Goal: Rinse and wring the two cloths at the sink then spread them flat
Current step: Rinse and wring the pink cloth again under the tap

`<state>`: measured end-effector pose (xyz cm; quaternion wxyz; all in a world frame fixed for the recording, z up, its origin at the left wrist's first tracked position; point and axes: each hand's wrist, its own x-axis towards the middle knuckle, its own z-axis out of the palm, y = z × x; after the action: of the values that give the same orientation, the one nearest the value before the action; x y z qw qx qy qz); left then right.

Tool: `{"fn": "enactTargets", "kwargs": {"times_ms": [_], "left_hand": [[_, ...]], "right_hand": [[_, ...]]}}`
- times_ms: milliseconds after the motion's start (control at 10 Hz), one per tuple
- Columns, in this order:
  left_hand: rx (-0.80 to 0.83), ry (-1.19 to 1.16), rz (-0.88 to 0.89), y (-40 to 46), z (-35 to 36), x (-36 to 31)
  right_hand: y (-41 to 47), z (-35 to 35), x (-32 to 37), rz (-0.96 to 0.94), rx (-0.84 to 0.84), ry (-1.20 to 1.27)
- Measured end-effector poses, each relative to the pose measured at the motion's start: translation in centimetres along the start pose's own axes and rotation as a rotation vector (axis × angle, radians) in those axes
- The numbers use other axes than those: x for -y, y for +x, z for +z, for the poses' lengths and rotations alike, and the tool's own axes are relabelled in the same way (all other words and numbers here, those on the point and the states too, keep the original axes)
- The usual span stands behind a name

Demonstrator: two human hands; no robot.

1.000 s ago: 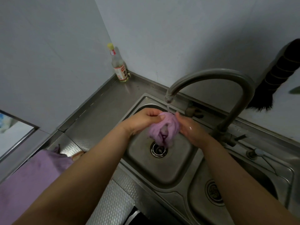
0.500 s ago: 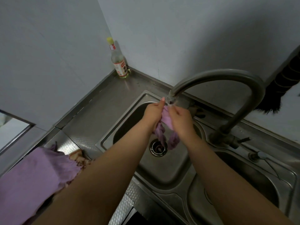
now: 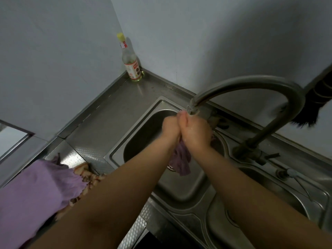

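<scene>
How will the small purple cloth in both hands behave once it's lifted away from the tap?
The small purple cloth will probably hang limp, since its tail already droops below the left hand and right hand. Held under the curved metal tap, it is likely soaked, heavier, and dripping.

A soft, wet purple cloth (image 3: 180,159) hangs over a brushed stainless-steel sink (image 3: 179,187), beneath a dull metal tap (image 3: 251,83). The steel counter (image 3: 111,112) turns embossed and patterned near left, while a clear glossy bottle (image 3: 132,65) with a paper label stands at the far corner.
</scene>
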<state>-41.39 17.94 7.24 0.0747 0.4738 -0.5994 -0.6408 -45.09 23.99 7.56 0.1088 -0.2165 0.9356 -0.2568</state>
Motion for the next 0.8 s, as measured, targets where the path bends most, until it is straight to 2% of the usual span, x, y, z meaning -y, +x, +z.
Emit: {"fn": "enactTargets", "kwargs": {"times_ms": [100, 200, 300, 400, 500, 600, 700, 800], "left_hand": [[0.054, 0.011, -0.035, -0.2, 0.2, 0.5], [0.045, -0.006, 0.015, -0.3, 0.1, 1.1], [0.101, -0.087, -0.021, 0.7, -0.6, 1.0], [0.300, -0.155, -0.079, -0.4, -0.9, 0.6], [0.453, -0.317, -0.149, -0.4, -2.6, 0.6], [0.588, -0.437, -0.247, -0.1, -3.8, 0.5], [0.648, -0.500, -0.296, -1.1, -3.3, 0.3], [0.645, -0.516, -0.306, -1.7, -3.0, -0.5]], "right_hand": [[0.4, -0.3, -0.4, 0.007, -0.008, -0.051], [0.4, -0.4, -0.7, -0.057, -0.006, -0.012], [-1.0, 0.8, -1.0, -0.153, 0.013, 0.078], [-0.1, -0.1, -2.9, -0.039, 0.042, 0.363], [-0.2, -1.1, -3.5, 0.089, 0.135, 0.725], [-1.4, -1.8, -3.3, 0.134, 0.358, 0.920], [-2.4, -0.9, -3.4, 0.206, 0.468, 0.941], [-3.3, 0.7, -3.5, 0.245, 0.644, 1.259]]}}
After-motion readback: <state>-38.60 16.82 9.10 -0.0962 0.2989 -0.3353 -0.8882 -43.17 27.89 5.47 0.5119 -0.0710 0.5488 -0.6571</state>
